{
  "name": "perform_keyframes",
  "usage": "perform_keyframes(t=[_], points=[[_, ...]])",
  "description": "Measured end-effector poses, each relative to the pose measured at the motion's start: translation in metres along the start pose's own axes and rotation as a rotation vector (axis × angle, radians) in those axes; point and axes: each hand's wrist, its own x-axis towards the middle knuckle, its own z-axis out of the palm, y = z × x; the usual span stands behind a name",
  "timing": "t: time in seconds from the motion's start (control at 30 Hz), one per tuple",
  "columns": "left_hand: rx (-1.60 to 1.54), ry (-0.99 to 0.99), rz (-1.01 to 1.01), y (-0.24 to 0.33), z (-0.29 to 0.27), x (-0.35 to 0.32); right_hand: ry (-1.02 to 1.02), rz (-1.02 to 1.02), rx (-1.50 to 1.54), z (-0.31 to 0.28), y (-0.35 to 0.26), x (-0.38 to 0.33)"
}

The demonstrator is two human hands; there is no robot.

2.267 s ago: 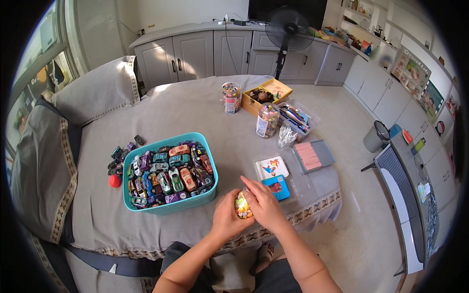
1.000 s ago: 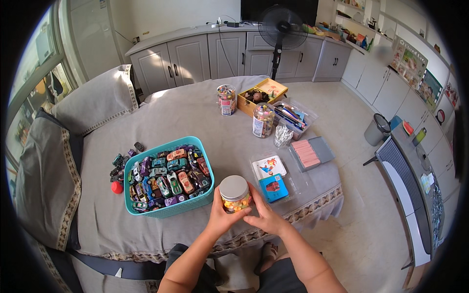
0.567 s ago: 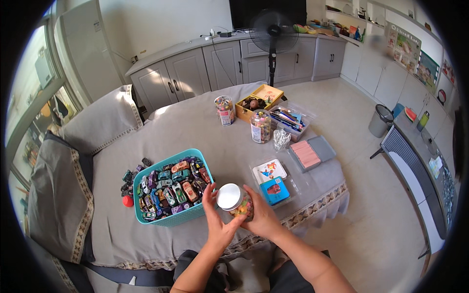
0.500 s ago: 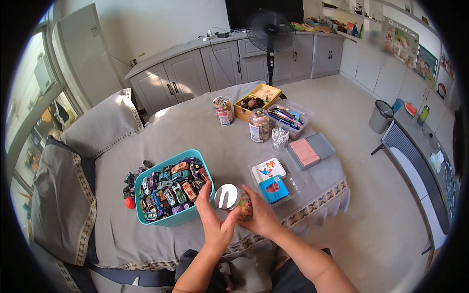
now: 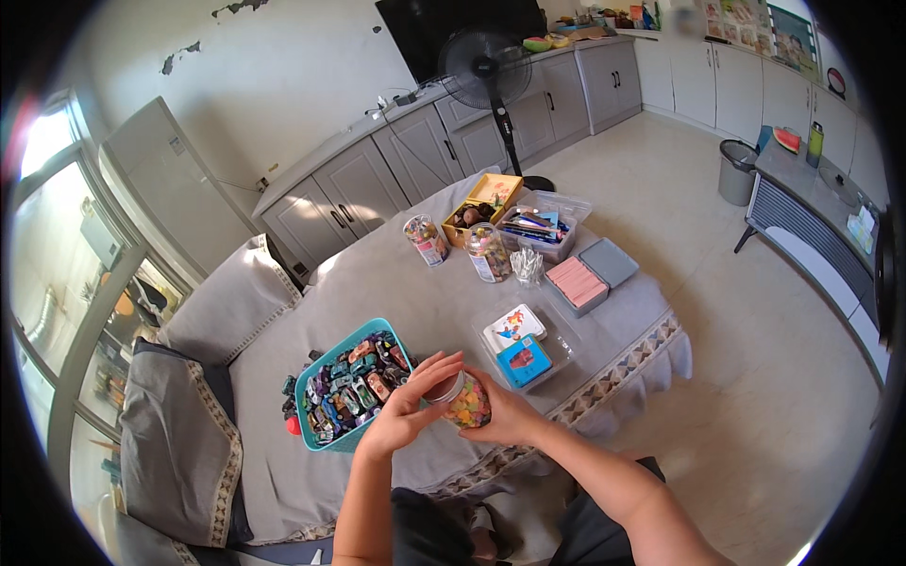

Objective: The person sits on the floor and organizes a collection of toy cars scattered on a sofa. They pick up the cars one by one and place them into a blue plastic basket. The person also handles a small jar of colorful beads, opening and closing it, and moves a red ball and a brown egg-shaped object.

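Observation:
A clear jar point(image 5: 468, 406) of small colourful pieces is between my two hands above the near edge of the cloth-covered table, tilted toward the left. My right hand point(image 5: 508, 417) is closed round its body. Across the lid end lies my left hand point(image 5: 408, 407), its fingers curved over the top and its thumb along the near side, hiding most of the lid. To the left of my left hand stands a turquoise basket point(image 5: 351, 440) full of toy cars point(image 5: 363, 382). A clear tray point(image 5: 564, 351) with a white card box point(image 5: 514, 325) and a blue box point(image 5: 525, 361) lies beyond my right hand.
Toward the far end stand two more jars point(image 5: 427, 241) point(image 5: 487, 255), a yellow wooden box point(image 5: 462, 223), a bin of pens point(image 5: 540, 229), a cup of white sticks point(image 5: 527, 267) and a grey case of pink cards point(image 5: 578, 283). A standing fan point(image 5: 485, 68) is behind the table.
My left hand has moved from beside the jar onto its lid, covering it. The jar leans more to the left. The whole view has tilted and shifted.

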Motion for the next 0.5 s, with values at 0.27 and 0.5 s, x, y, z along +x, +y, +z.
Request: perform_keyframes(t=[0.27, 0.5], points=[[0.479, 0.565, -0.075, 0.009, 0.03, 0.011, 0.028, -0.007, -0.028, -0.011, -0.017, -0.002], [-0.053, 0.301, -0.158, 0.008, 0.014, 0.013, 0.027, 0.023, 0.112, -0.008, -0.018, -0.002]])
